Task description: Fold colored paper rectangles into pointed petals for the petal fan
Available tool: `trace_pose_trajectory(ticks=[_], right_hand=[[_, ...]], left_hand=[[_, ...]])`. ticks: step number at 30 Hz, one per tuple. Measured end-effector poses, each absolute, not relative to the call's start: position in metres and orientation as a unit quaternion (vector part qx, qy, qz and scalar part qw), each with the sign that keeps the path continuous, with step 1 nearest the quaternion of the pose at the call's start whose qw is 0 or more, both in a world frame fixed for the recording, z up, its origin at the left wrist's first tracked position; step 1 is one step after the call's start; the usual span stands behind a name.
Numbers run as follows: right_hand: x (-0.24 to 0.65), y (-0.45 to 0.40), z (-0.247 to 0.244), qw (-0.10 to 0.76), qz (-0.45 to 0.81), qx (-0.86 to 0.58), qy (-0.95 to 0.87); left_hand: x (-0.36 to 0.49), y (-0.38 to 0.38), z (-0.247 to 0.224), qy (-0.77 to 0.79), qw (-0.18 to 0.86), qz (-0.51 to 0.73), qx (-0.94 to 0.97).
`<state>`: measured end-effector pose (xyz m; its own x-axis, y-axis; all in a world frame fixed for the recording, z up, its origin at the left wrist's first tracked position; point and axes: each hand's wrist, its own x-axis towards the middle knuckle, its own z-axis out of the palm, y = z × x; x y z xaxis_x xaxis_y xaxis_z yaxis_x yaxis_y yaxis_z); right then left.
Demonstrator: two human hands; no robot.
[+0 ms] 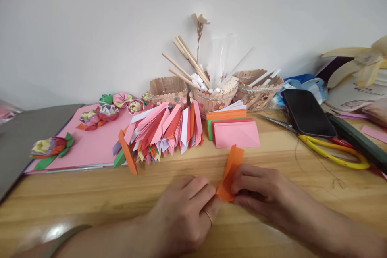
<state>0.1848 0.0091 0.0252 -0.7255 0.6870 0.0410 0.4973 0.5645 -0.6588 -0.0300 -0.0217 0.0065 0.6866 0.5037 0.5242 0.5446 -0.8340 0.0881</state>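
Note:
A narrow orange folded paper stands tilted between my hands above the wooden table. My left hand, a ring on one finger, is closed, its fingertips pinching the lower left corner of the paper. From the right side, my right hand grips the paper's lower edge between thumb and curled fingers. Just beyond stands a stack of folded papers, pink in front with red, green, orange and white behind. To its left lies a heap of folded paper strips in pink, red, white and other colours.
Folded paper flowers rest on a pink sheet at the left. Against the wall, a wooden-stick basket holds sticks and tubes. A black phone, yellow-handled scissors and a dark green tool lie at the right.

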Motion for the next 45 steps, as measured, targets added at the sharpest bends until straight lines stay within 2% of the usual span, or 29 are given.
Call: trace_pose_trajectory(ticks=[5,13,22,33,39,45], right_hand=[[0.181,0.013,0.029,0.15,0.36,-0.35,-0.852],[0.172,0.013,0.031,0.077,0.277,-0.417,-0.862],[0.167,0.019,0.03,0.054,0.276,-0.417,-0.864],[0.167,0.02,0.029,0.062,0.263,-0.412,-0.87],[0.173,0.018,0.028,0.101,0.292,-0.406,-0.86],[0.183,0.015,0.032,0.087,0.283,-0.312,-0.903]], left_hand=[[-0.032,-0.018,0.015,-0.266,0.041,-0.279,-0.922],[-0.03,-0.021,0.012,-0.308,0.018,-0.293,-0.905],[-0.029,-0.022,0.007,-0.312,0.024,-0.286,-0.906],[-0.029,-0.019,0.008,-0.305,0.071,-0.238,-0.919],[-0.027,-0.021,0.006,-0.318,0.066,-0.247,-0.913],[-0.032,-0.019,0.004,-0.336,0.091,-0.227,-0.91]])
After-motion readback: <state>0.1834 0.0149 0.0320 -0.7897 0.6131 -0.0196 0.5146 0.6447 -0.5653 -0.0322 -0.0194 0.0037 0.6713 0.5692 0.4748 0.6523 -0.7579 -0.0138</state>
